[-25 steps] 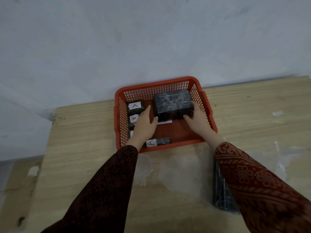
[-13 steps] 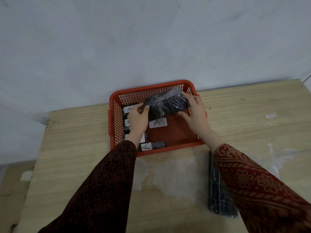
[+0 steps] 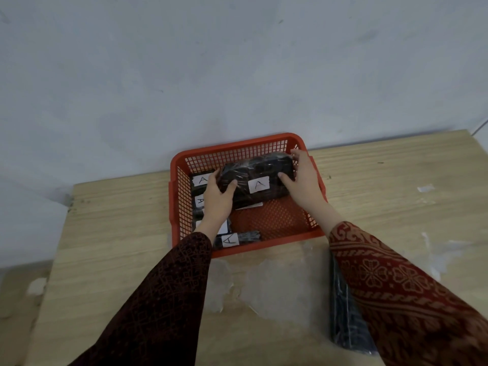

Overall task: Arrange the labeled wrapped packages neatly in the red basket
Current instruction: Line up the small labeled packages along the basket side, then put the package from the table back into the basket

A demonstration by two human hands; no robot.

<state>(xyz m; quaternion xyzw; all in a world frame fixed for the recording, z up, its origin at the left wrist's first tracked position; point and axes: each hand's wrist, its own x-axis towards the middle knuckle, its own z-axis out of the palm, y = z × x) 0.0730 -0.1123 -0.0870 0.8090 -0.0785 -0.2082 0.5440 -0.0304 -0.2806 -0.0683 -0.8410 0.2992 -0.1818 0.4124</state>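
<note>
The step in hand is the seating of the large wrapped package (image 3: 257, 180) in the red basket (image 3: 239, 143), which stands at the 12 o'clock edge of the wooden table (image 3: 111, 220). Along the basket's 9 o'clock wall, a column of small labelled packages (image 3: 202, 180) lies flat, each showing an "A" label. The left hand (image 3: 217, 198) is closed on the large package's 9 o'clock end, fingers curled over its top. The package lies tilted, label "A" facing up, over the 12 o'clock half of the basket floor. The right hand (image 3: 303, 178) clasps its 3 o'clock end beside the basket wall. A further dark wrapped package (image 3: 346, 320) lies on the table at 5 o'clock, part hidden by the right sleeve. The next move likely calls for lowering the package level and square to the walls. Compared with half a second ago, the package has turned so that its label faces up rather than hanging at its underside.
</note>
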